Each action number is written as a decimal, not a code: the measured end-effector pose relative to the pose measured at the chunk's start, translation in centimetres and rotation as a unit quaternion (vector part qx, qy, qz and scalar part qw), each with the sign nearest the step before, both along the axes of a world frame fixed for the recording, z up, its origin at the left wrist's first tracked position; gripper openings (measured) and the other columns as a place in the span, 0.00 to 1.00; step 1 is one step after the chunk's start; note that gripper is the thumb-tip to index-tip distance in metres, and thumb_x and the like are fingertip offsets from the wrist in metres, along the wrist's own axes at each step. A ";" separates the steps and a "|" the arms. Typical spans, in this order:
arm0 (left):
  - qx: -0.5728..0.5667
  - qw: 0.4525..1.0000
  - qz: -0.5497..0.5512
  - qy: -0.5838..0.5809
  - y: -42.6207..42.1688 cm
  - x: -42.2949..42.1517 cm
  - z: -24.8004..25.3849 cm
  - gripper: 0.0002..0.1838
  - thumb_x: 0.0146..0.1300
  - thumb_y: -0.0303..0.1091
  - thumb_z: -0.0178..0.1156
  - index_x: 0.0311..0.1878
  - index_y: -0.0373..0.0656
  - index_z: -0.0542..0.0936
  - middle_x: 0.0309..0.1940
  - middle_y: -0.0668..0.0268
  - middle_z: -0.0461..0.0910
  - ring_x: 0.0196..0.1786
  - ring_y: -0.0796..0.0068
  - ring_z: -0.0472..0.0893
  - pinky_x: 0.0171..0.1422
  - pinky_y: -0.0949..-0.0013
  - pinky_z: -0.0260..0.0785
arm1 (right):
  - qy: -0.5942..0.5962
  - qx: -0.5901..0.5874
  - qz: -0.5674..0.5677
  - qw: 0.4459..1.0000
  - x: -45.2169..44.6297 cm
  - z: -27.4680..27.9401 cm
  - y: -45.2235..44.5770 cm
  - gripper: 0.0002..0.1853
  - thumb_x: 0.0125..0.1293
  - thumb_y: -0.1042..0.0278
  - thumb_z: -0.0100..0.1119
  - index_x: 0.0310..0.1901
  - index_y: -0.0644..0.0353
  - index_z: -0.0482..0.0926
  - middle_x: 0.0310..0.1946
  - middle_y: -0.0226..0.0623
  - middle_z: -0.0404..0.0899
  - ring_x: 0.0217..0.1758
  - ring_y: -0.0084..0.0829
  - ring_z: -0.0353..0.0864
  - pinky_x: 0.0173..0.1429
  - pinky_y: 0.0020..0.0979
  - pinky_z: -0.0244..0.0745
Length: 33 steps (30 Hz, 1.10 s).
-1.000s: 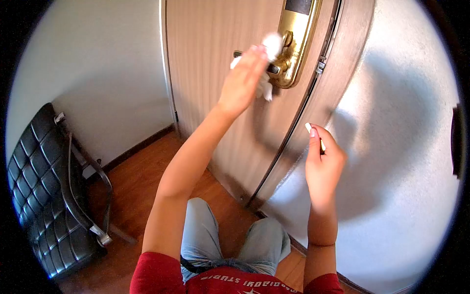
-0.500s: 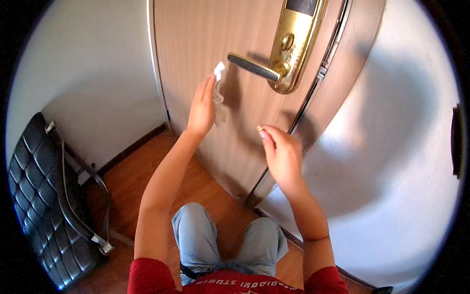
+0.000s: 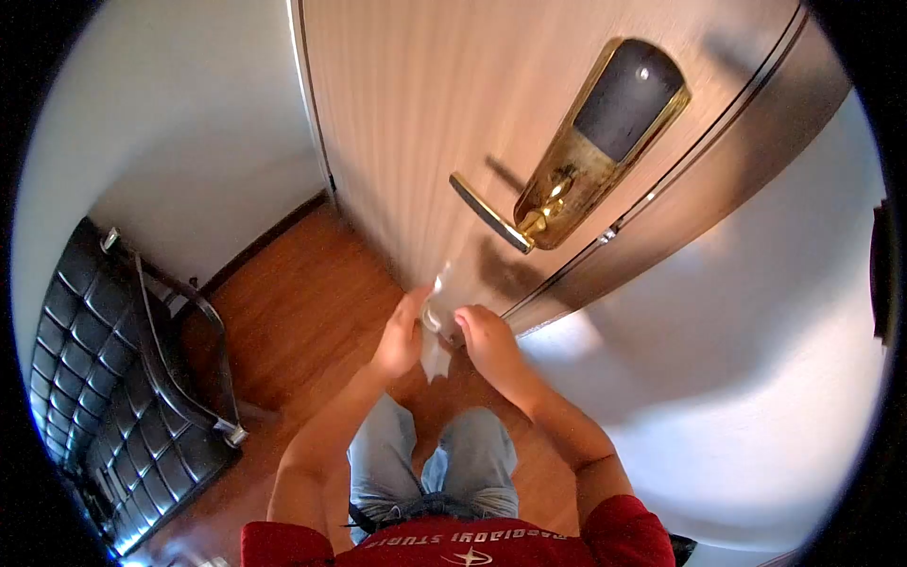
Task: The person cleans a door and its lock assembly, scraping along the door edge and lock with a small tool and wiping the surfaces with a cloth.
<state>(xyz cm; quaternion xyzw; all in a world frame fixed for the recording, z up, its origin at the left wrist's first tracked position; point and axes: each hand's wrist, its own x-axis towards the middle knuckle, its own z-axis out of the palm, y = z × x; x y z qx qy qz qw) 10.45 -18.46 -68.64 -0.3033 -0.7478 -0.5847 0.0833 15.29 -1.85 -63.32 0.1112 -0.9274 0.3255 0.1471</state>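
The white tissue (image 3: 436, 363) is between the two hands, below the gold door handle (image 3: 488, 215) and not touching it. The left hand (image 3: 401, 336) has its fingers clamped on the tissue. The right hand (image 3: 491, 342) is just beside it, but I cannot tell if its fingers pinch something. There is open room over the shiny brown floor (image 3: 283, 317), from the black chair (image 3: 80, 354) to the bottom edge of the wooden door (image 3: 397, 132). A pale wall (image 3: 737, 406) is on the right.

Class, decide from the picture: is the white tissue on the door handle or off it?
Off: the white tissue is in the left hand, below the uncovered door handle.
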 end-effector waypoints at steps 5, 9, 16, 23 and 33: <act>-0.032 0.995 -0.056 -0.076 -0.3 3.3 3.9 0.32 0.47 0.09 0.44 0.59 0.37 0.70 0.54 0.47 0.72 0.58 0.49 0.72 0.62 0.60 0.65 | -0.016 -0.061 0.018 0.998 1.9 2.7 -1.2 0.06 0.64 0.71 0.53 0.38 0.64 0.73 0.30 0.49 0.76 0.37 0.52 0.76 0.41 0.45 0.71; -0.089 0.992 -0.064 -0.055 -1.0 3.5 9.2 0.23 0.50 0.15 0.53 0.52 0.38 0.76 0.47 0.52 0.77 0.51 0.52 0.77 0.54 0.61 0.71 | -0.003 -0.001 -0.027 1.000 3.4 5.8 -1.0 0.07 0.64 0.67 0.54 0.38 0.61 0.74 0.29 0.46 0.77 0.33 0.48 0.78 0.37 0.44 0.72; -0.209 0.967 -0.138 0.043 -1.4 5.5 17.0 0.16 0.51 0.23 0.58 0.46 0.39 0.79 0.42 0.55 0.81 0.44 0.57 0.81 0.47 0.61 0.75 | -0.137 0.139 0.004 0.981 7.3 13.6 1.2 0.08 0.64 0.64 0.54 0.38 0.59 0.78 0.35 0.44 0.80 0.39 0.47 0.79 0.41 0.42 0.74; 0.140 0.925 0.126 -0.328 3.5 10.8 17.5 0.13 0.59 0.25 0.57 0.47 0.35 0.79 0.36 0.58 0.82 0.40 0.74 0.78 0.48 0.69 0.69 | -0.096 -0.165 -0.127 0.973 9.5 16.3 1.0 0.08 0.70 0.68 0.49 0.36 0.61 0.76 0.29 0.37 0.79 0.24 0.28 0.76 0.30 0.32 0.72; -0.038 0.967 0.222 -0.117 3.8 15.5 20.0 0.25 0.50 0.13 0.56 0.55 0.37 0.75 0.51 0.53 0.76 0.54 0.54 0.76 0.59 0.62 0.69 | -0.006 -0.189 -0.205 0.960 7.5 13.4 4.7 0.07 0.72 0.70 0.44 0.46 0.61 0.68 0.31 0.35 0.79 0.25 0.22 0.76 0.27 0.25 0.73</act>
